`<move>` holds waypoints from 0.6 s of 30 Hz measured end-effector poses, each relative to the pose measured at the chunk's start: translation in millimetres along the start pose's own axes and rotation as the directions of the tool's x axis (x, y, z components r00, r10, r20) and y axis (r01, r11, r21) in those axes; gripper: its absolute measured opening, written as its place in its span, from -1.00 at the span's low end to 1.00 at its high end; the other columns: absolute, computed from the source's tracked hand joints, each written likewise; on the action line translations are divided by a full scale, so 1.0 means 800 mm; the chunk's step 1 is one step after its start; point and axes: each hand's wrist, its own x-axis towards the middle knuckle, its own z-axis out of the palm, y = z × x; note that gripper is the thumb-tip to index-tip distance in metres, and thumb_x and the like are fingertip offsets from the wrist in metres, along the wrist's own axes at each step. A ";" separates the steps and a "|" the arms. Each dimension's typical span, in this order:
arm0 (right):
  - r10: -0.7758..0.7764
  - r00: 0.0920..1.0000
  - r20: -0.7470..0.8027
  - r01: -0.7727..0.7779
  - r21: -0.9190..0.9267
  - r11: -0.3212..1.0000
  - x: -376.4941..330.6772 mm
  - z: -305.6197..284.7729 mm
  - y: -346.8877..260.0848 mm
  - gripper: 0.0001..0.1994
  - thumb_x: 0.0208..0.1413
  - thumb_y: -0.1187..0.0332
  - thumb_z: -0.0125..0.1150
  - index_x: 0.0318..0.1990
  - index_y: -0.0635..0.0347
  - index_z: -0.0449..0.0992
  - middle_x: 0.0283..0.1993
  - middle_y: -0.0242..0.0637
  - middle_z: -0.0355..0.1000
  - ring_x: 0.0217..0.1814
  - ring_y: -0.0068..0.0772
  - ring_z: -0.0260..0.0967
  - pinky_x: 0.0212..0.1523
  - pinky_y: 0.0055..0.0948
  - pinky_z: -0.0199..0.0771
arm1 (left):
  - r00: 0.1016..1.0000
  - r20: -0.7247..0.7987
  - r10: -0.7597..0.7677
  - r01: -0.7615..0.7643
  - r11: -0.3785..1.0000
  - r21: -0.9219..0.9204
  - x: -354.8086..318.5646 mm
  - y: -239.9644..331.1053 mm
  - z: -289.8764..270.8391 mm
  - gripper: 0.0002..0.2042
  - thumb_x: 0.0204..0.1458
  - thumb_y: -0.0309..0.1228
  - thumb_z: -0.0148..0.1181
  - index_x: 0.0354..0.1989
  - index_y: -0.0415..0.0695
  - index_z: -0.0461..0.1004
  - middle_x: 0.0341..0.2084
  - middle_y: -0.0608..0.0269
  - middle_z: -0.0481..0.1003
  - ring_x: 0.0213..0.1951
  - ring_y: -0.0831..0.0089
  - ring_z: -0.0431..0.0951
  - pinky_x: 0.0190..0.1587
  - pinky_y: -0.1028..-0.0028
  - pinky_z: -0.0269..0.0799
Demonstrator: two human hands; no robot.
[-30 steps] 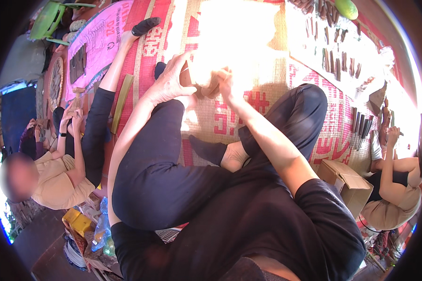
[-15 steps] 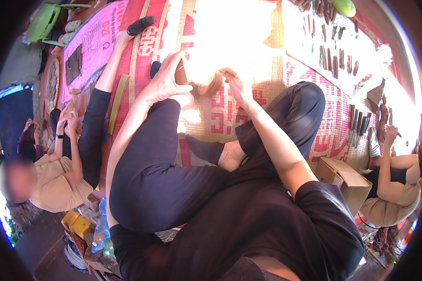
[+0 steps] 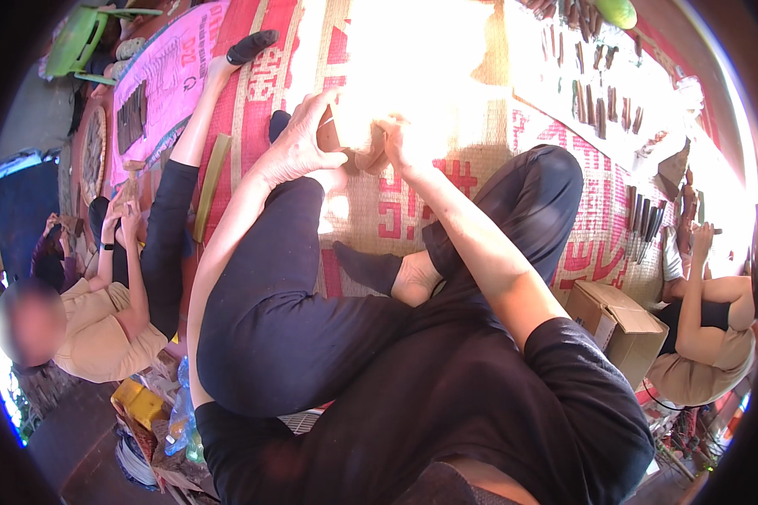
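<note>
My left hand (image 3: 299,147) curves around a brown flat-faced piece (image 3: 328,137), thumb below and fingers above. A thin pale line, like a cord or strip, crosses the top of that piece. Close to its right, my right hand (image 3: 398,145) has its fingers closed at a rounded brown part (image 3: 369,160). Whether this part belongs to the same piece cannot be made out. Strong glare washes out the area between and beyond both hands, and what the right fingers pinch is hidden.
I sit on a red and straw-coloured patterned mat (image 3: 446,189). Dark narrow pieces (image 3: 646,220) lie in a row to the right, near a cardboard box (image 3: 619,324). A flat bamboo strip (image 3: 213,187) lies left. People work at both sides, one in a beige shirt (image 3: 101,324).
My right hand has moved left and closer to the brown piece, its fingers drawing in over the rounded part. The left hand has stayed in place.
</note>
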 end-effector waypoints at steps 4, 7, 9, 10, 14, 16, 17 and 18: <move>0.232 0.968 0.101 -0.252 0.333 0.909 -0.017 0.000 -0.017 -0.81 0.19 0.42 0.00 -0.20 0.22 0.56 -0.17 -0.15 0.47 -0.15 -0.35 0.43 -0.08 -0.41 0.39 | 1.000 -0.017 -0.007 0.007 1.000 0.002 -0.003 -0.006 0.002 -0.07 -0.30 -0.43 0.38 0.35 -0.04 0.01 0.27 0.00 0.09 0.36 0.12 0.03 0.38 0.22 -0.02; 0.160 0.982 0.098 -0.180 0.257 0.949 -0.034 -0.018 -0.038 -0.79 0.20 0.38 0.00 -0.19 0.24 0.56 -0.18 -0.14 0.47 -0.15 -0.36 0.42 -0.07 -0.42 0.38 | 0.998 -0.059 0.020 -0.021 0.999 -0.030 -0.006 -0.009 0.004 -0.08 -0.34 -0.41 0.38 0.32 0.01 0.04 0.16 -0.02 0.18 0.27 0.05 0.14 0.33 0.16 0.08; 0.175 0.980 0.091 -0.193 0.242 0.951 -0.010 -0.002 -0.011 -0.78 0.22 0.37 -0.01 -0.18 0.26 0.55 -0.19 -0.14 0.47 -0.16 -0.38 0.42 -0.10 -0.42 0.38 | 0.998 -0.042 0.043 -0.044 0.999 -0.002 0.000 -0.002 0.004 -0.08 -0.34 -0.41 0.38 0.32 0.01 0.04 0.17 -0.02 0.17 0.27 0.05 0.14 0.33 0.16 0.08; 0.169 0.982 0.086 -0.184 0.206 0.961 -0.004 0.003 -0.004 -0.78 0.22 0.36 -0.01 -0.18 0.28 0.55 -0.18 -0.14 0.47 -0.16 -0.38 0.42 -0.10 -0.42 0.38 | 0.998 -0.037 0.051 -0.050 0.999 0.014 0.001 0.001 0.001 -0.08 -0.34 -0.41 0.37 0.32 0.00 0.04 0.17 -0.03 0.17 0.27 0.04 0.14 0.34 0.16 0.07; 0.294 0.947 0.132 -0.318 0.225 0.921 0.002 -0.011 -0.028 -0.78 0.21 0.37 0.00 -0.17 0.29 0.55 -0.17 -0.14 0.47 -0.15 -0.37 0.42 -0.13 -0.39 0.40 | 0.997 -0.061 0.044 -0.043 0.999 0.016 -0.003 -0.010 0.006 -0.09 -0.34 -0.42 0.37 0.32 -0.01 0.05 0.17 -0.03 0.18 0.27 0.05 0.15 0.34 0.17 0.07; 0.362 0.912 0.192 -0.408 0.348 0.844 -0.010 -0.032 -0.055 -0.78 0.21 0.36 0.00 -0.17 0.26 0.56 -0.17 -0.14 0.47 -0.16 -0.35 0.42 -0.13 -0.38 0.42 | 0.997 -0.070 0.041 -0.041 0.999 0.002 -0.004 -0.010 0.003 -0.09 -0.33 -0.42 0.37 0.32 -0.02 0.05 0.17 -0.03 0.18 0.28 0.05 0.14 0.34 0.17 0.07; 0.361 0.907 0.216 -0.420 0.425 0.802 -0.018 -0.040 -0.065 -0.78 0.21 0.35 0.00 -0.17 0.24 0.56 -0.16 -0.14 0.48 -0.17 -0.34 0.43 -0.13 -0.37 0.42 | 0.997 -0.067 0.039 -0.040 0.999 -0.008 -0.005 -0.009 0.004 -0.09 -0.33 -0.42 0.37 0.32 -0.02 0.05 0.18 -0.02 0.17 0.28 0.06 0.13 0.34 0.17 0.07; 0.358 0.903 0.239 -0.430 0.499 0.752 -0.024 -0.043 -0.068 -0.78 0.22 0.34 0.00 -0.18 0.23 0.56 -0.15 -0.13 0.48 -0.19 -0.33 0.43 -0.13 -0.36 0.42 | 0.998 -0.060 0.033 -0.034 0.999 -0.009 -0.005 -0.009 0.005 -0.09 -0.33 -0.41 0.38 0.32 -0.02 0.05 0.18 -0.02 0.17 0.29 0.06 0.13 0.34 0.17 0.06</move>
